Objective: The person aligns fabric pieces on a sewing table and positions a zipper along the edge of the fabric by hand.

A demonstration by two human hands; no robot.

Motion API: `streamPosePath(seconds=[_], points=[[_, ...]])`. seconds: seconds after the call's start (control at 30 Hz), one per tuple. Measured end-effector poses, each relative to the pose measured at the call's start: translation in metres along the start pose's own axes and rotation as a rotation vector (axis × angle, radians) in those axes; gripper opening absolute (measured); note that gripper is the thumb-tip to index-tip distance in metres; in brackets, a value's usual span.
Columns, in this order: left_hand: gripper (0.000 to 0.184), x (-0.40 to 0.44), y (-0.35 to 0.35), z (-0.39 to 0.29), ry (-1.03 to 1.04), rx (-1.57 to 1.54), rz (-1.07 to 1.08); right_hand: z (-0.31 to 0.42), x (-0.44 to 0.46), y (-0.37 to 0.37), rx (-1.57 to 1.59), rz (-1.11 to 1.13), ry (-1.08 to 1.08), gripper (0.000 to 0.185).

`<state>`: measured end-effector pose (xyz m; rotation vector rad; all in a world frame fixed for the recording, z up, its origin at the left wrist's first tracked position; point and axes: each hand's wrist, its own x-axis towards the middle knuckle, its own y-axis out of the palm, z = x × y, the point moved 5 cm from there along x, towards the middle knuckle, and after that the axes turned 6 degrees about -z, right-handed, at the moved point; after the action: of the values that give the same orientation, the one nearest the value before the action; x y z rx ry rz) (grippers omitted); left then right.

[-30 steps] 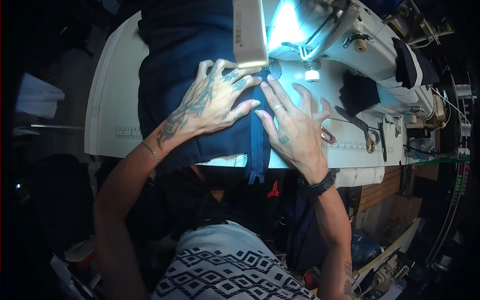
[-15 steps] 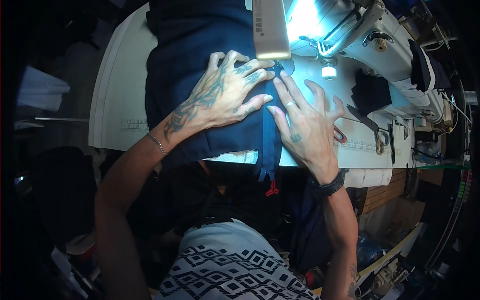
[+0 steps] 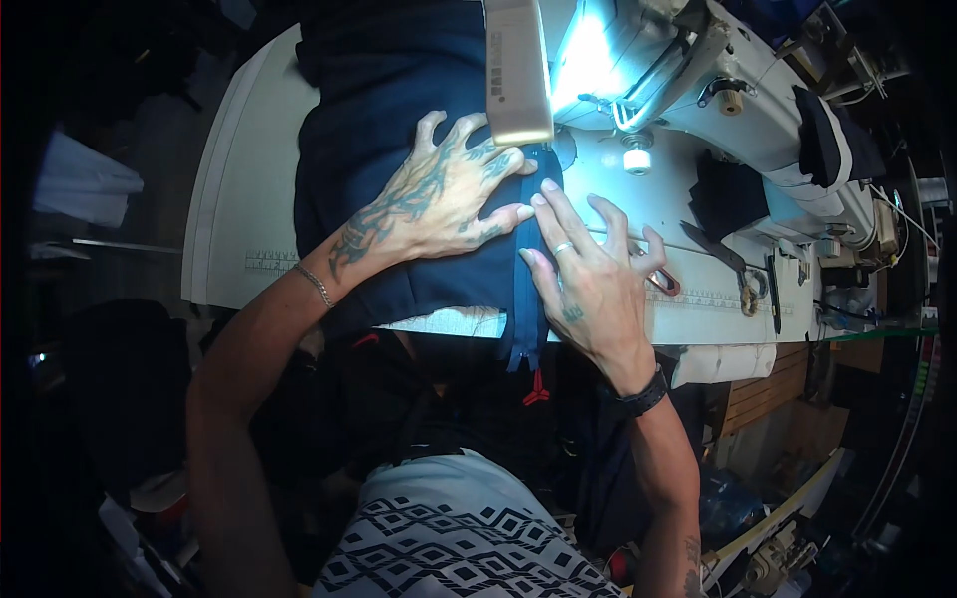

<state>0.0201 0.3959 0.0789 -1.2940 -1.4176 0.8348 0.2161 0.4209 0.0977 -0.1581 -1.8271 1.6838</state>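
Dark navy cloth [image 3: 384, 120] lies over the sewing table under the sewing machine's head [image 3: 518, 85]. A navy zipper tape [image 3: 528, 284] runs along the cloth's right edge, its lower end hanging past the table edge. My left hand [image 3: 434, 199] rests on the cloth with fingers spread, index fingertip close to the presser foot area, which the machine head mostly hides. My right hand [image 3: 593, 279] has its fingers apart, index and middle fingertips at the zipper's right side, thumb near the tape. Neither hand grips anything.
A white knob [image 3: 636, 159] stands on the lit machine bed. To the right lie scissors [image 3: 750, 284], a black pen [image 3: 776, 289] and dark cloth scraps [image 3: 730, 194]. A red-handled tool [image 3: 663, 283] shows partly behind my right hand. Ruler marks [image 3: 269, 261] line the table [image 3: 221, 219].
The view has shifted a little. My right hand has slid toward me along the zipper, and my left fingertips have also come slightly nearer to me.
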Motion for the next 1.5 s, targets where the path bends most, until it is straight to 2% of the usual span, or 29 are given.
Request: streamPosePath(seconds=[0.27, 0.47, 0.53, 0.6, 0.63, 0.73, 0.8, 0.9, 0.93, 1.07, 1.13, 1.33, 1.5], points=[[0.060, 0.001, -0.002, -0.002, 0.045, 0.007, -0.088, -0.003, 0.000, 0.000, 0.041, -0.004, 0.006, 0.054], [0.063, 0.005, -0.005, -0.001, 0.036, -0.056, -0.058, -0.006, 0.006, 0.003, 0.044, -0.027, 0.001, 0.055], [0.065, 0.004, -0.003, -0.001, 0.001, 0.032, -0.007, -0.005, -0.001, -0.001, 0.033, -0.053, -0.002, 0.056], [0.062, 0.004, -0.001, -0.002, 0.061, 0.042, -0.092, -0.004, -0.019, -0.009, 0.142, -0.073, -0.033, 0.059], [0.061, 0.004, -0.003, -0.004, 0.068, 0.048, -0.100, -0.001, -0.033, -0.021, 0.218, -0.043, -0.053, 0.070], [0.057, 0.002, -0.003, -0.006, 0.076, 0.081, -0.143, 0.017, -0.070, -0.042, 0.343, 0.081, -0.023, 0.079], [0.054, 0.001, -0.007, -0.012, 0.072, 0.088, -0.165, 0.023, -0.086, -0.027, 0.275, 0.026, -0.028, 0.079], [0.050, -0.012, -0.010, -0.023, 0.110, 0.072, -0.264, 0.025, -0.086, -0.022, 0.209, -0.047, -0.026, 0.063], [0.049, -0.020, -0.014, -0.029, 0.105, 0.015, -0.218, 0.024, -0.084, -0.023, 0.222, -0.077, -0.016, 0.056], [0.026, -0.057, -0.023, -0.057, 0.173, -0.096, -0.278, 0.018, -0.074, -0.033, 0.346, -0.051, 0.058, 0.043], [0.020, -0.075, -0.019, -0.065, 0.183, -0.111, -0.257, 0.012, -0.072, -0.037, 0.409, -0.028, 0.096, 0.041], [0.031, -0.092, -0.015, -0.075, 0.169, -0.073, -0.232, 0.011, -0.066, -0.038, 0.419, -0.020, 0.103, 0.039], [0.040, -0.098, -0.010, -0.076, 0.165, -0.111, -0.201, 0.014, -0.068, -0.032, 0.281, -0.023, 0.053, 0.041]])
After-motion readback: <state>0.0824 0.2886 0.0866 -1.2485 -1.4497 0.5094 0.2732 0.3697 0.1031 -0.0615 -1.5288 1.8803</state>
